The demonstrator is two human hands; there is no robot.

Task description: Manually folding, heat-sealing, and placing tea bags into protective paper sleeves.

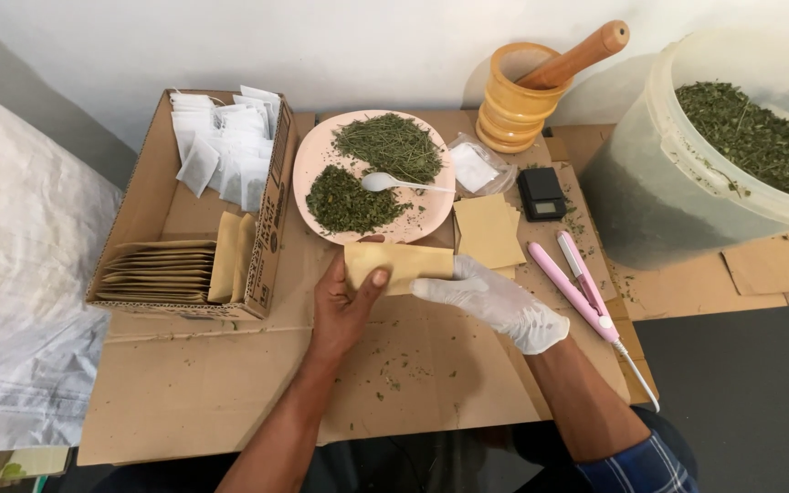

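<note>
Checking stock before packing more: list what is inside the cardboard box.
The cardboard box holds white tea-bag sachets stacked at its far end and tan paper envelopes stacked at its near end. Bare box floor shows between them. Anything beneath either stack is covered.

Home herb-packing table [230, 393], sachet box [166, 196]
</note>
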